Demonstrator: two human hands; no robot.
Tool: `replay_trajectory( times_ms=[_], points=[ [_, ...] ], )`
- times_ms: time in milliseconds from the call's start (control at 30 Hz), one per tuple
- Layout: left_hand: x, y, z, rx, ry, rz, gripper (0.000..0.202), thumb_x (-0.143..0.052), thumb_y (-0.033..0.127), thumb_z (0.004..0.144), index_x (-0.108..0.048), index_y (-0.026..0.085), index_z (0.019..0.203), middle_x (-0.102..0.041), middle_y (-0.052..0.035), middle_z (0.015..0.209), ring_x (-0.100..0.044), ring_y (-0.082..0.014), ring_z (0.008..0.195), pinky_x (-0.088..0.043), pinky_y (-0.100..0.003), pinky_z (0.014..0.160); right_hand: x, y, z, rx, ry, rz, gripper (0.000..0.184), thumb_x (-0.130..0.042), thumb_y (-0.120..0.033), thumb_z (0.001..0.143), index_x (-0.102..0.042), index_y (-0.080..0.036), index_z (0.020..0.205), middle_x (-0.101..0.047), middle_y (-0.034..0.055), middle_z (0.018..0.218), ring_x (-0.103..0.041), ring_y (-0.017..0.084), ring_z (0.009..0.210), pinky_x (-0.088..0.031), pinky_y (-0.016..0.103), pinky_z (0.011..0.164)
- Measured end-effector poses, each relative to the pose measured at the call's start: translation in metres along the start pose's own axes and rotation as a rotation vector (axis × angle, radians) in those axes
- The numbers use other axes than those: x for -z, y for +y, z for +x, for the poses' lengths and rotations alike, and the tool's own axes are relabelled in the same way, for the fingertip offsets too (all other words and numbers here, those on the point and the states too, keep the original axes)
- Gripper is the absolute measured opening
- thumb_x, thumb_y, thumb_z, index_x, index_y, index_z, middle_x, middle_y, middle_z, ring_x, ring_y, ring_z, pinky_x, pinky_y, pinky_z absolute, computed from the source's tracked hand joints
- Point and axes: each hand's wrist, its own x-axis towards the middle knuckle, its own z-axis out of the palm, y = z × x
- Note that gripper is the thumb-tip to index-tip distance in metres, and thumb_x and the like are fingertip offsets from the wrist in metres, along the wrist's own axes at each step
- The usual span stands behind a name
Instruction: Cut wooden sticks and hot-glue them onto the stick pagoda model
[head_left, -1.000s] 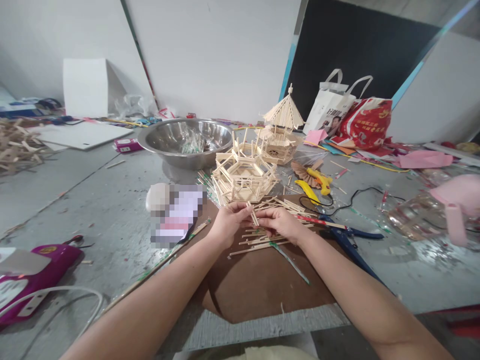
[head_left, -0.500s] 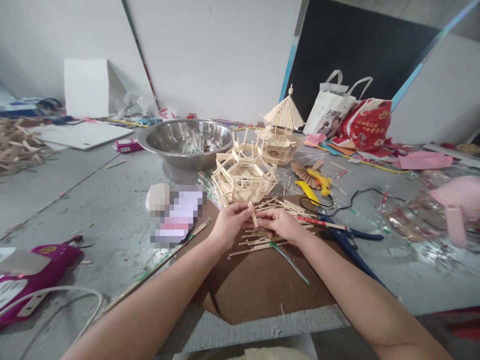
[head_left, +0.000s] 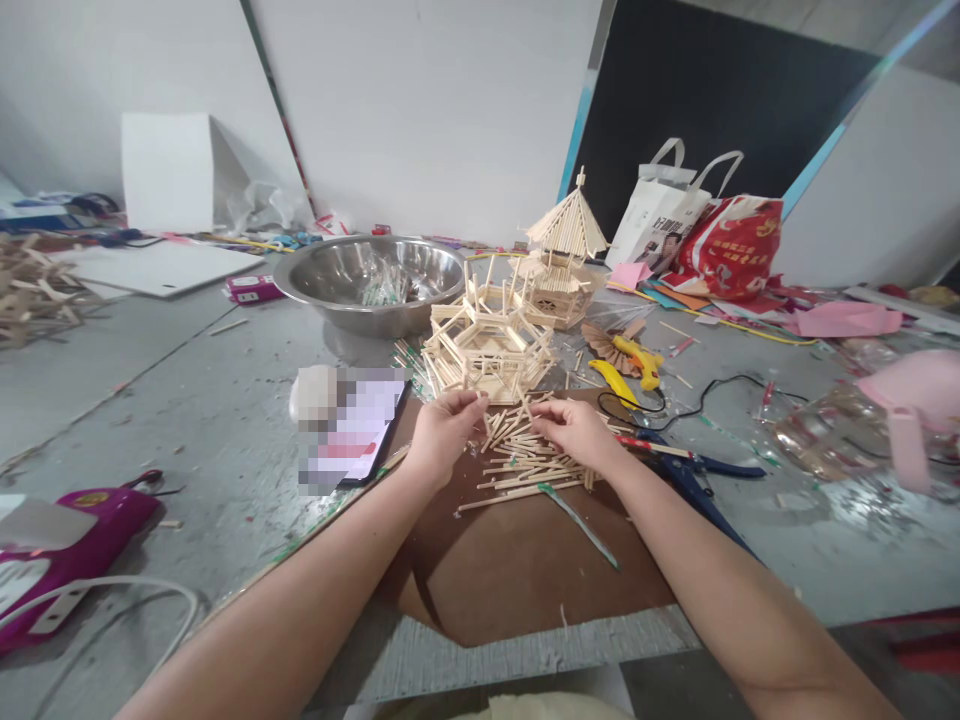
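Note:
My left hand [head_left: 448,432] is closed in a pinch at the near left foot of a six-sided frame of thin wooden sticks [head_left: 487,345]. What lies between its fingertips is too small to make out. My right hand [head_left: 576,432] is pinched on a short wooden stick [head_left: 524,402], over a loose pile of wooden sticks [head_left: 517,470]. The pile is spread over a brown sheet [head_left: 525,580]. Upright sticks rise from the top of the frame. Behind it stands a pagoda-like stick model [head_left: 568,235] with a pointed roof.
A steel basin [head_left: 322,300] holds plastic wrapping at the back left. Beside my left arm lies a phone [head_left: 367,425]. To the right are a yellow glue gun [head_left: 637,362], blue-handled cutters [head_left: 694,490] and a pink-lidded jug [head_left: 911,400]. A purple power strip [head_left: 97,530] sits at left.
My hands were together over short sticks in front of the frame. They have moved apart, the left one leftward and slightly up, the right one slightly right and up.

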Motion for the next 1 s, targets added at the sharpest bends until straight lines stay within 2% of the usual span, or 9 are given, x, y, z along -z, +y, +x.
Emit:
replay_trajectory(
  times_ms=[67,133,267,400,633,800,900,1000],
  points=[
    [0.005,0.001,0.004,-0.049,0.031,0.026,0.023,-0.065,0.033,0.056,-0.057,0.013,0.064,-0.051,0.0037,0.051,-0.046,-0.0055,0.043,-0.041,-0.018,0.043,0.008,0.004,0.002,0.035,0.125,-0.184,0.028,-0.051,-0.030,0.069,-0.062,-0.017,0.090,-0.063,0.0029,0.071,-0.053,0.012,0.057,-0.040,0.023,0.054],
    [0.009,0.003,0.006,-0.074,0.043,0.048,0.023,-0.064,0.034,0.057,-0.055,0.013,0.063,-0.049,0.0042,0.048,-0.045,-0.0053,0.041,-0.039,-0.018,0.042,0.012,0.008,0.003,0.056,0.189,-0.342,0.023,-0.049,-0.028,0.070,-0.063,-0.019,0.087,-0.064,0.0028,0.073,-0.056,0.014,0.065,-0.041,0.024,0.061],
    [0.011,0.004,0.007,-0.079,0.046,0.068,0.024,-0.065,0.034,0.056,-0.053,0.013,0.063,-0.049,0.0045,0.046,-0.044,-0.0047,0.038,-0.035,-0.017,0.040,0.012,0.011,0.003,0.063,0.239,-0.617,0.024,-0.047,-0.025,0.072,-0.060,-0.021,0.091,-0.063,0.0024,0.078,-0.056,0.016,0.073,-0.039,0.025,0.067],
    [0.012,0.005,0.007,-0.087,0.022,0.066,0.025,-0.065,0.034,0.056,-0.051,0.014,0.062,-0.048,0.0055,0.043,-0.043,-0.0047,0.037,-0.032,-0.016,0.039,0.009,0.010,0.001,0.136,0.257,-0.708,0.026,-0.044,-0.025,0.075,-0.057,-0.021,0.097,-0.059,0.0040,0.093,-0.054,0.016,0.085,-0.038,0.024,0.071],
    [0.011,0.007,0.005,-0.059,-0.053,0.026,0.026,-0.061,0.039,0.060,-0.052,0.015,0.065,-0.051,0.0042,0.046,-0.047,-0.0070,0.040,-0.036,-0.018,0.042,0.004,0.009,-0.001,0.209,0.075,-0.724,0.025,-0.038,-0.029,0.080,-0.059,-0.022,0.092,-0.062,0.0025,0.090,-0.054,0.015,0.085,-0.037,0.024,0.071],
    [0.011,0.004,0.007,-0.046,-0.057,0.044,0.028,-0.060,0.041,0.060,-0.052,0.015,0.063,-0.053,0.0032,0.048,-0.048,-0.0075,0.040,-0.036,-0.018,0.040,-0.010,-0.007,0.003,0.331,-0.014,-0.768,0.026,-0.035,-0.026,0.082,-0.059,-0.022,0.094,-0.060,0.0035,0.094,-0.054,0.014,0.086,-0.036,0.023,0.072],
    [0.011,0.002,0.007,-0.031,-0.027,0.067,0.027,-0.062,0.038,0.058,-0.051,0.014,0.063,-0.055,0.0023,0.049,-0.050,-0.0079,0.041,-0.039,-0.019,0.042,-0.022,-0.023,0.012,0.455,-0.177,-0.887,0.028,-0.037,-0.021,0.080,-0.056,-0.026,0.099,-0.059,0.0030,0.095,-0.054,0.015,0.085,-0.037,0.024,0.070],
    [0.010,0.003,0.007,-0.016,-0.004,0.064,0.026,-0.063,0.035,0.057,-0.052,0.014,0.067,-0.057,0.0017,0.053,-0.052,-0.0090,0.043,-0.041,-0.020,0.044,-0.028,-0.039,0.024,0.436,-0.328,-0.998,0.029,-0.038,-0.020,0.078,-0.055,-0.025,0.101,-0.059,0.0054,0.096,-0.055,0.019,0.084,-0.038,0.027,0.066]
  ],
)
